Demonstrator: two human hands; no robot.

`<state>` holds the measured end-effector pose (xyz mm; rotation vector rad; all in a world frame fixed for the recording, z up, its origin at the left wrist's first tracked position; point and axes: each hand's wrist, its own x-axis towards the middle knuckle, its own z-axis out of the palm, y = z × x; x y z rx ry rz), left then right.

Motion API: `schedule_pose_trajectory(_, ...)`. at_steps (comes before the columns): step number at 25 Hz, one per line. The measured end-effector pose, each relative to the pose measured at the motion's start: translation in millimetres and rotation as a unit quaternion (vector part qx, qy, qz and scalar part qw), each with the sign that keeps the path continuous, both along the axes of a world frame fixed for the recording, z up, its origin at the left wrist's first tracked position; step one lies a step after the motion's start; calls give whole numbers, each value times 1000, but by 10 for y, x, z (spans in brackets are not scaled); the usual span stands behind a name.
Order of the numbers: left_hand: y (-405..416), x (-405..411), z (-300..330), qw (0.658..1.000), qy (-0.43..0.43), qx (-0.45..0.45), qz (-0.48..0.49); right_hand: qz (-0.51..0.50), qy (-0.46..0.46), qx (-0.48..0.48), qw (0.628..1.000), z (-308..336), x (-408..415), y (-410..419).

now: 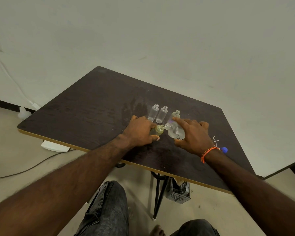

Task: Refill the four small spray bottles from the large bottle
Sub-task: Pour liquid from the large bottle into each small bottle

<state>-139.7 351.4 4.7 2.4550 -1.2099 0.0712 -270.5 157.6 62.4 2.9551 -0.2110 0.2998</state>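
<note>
Pour in progress, judged from the mouths meeting. A small spray bottle (pixel 157 130) with yellowish fill is gripped by the left hand (pixel 140 132), fingers curled round its body, neck pointing to 3 o'clock. The large bottle (pixel 175 132) is held tilted by the right hand (pixel 192 135), forefinger laid along its upper side, remaining fingers and thumb wrapped around it; its mouth points to 9 o'clock and touches the small bottle's mouth. Both sit just above the table (pixel 92 106), near its front edge. To be done well: mouths kept aligned, tilt raised slowly, the small neck being narrow and spill likely; level to be watched through the translucent wall, flow stopped short of the neck. Two clear empty bottles (pixel 157 113) stand upright at 12 o'clock of the left hand, close together; a third bottle (pixel 175 114), seemingly filled, stands at 12 o'clock of the right forefinger, just beside it. A blue cap (pixel 224 149) lies at 3 o'clock of the right wrist. Progress estimated: second of four.
</note>
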Motion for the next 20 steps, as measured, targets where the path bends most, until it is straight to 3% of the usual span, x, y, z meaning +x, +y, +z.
schedule_pose_trajectory(6,21,17,-55,1000,0,-16,-1,-9,-9,62,998,-59,-29,117)
schedule_pose_trajectory(11,31,21,-72,1000,7,-24,4,-22,-67,127,989,-16,-5,118)
schedule_pose_trajectory(16,40,31,-101,998,33,-49,14,-62,-157,310,936,-53,1,-61)
schedule_pose_trajectory(20,78,40,-143,995,63,-80,22,-86,-205,389,894,-154,-79,-131)
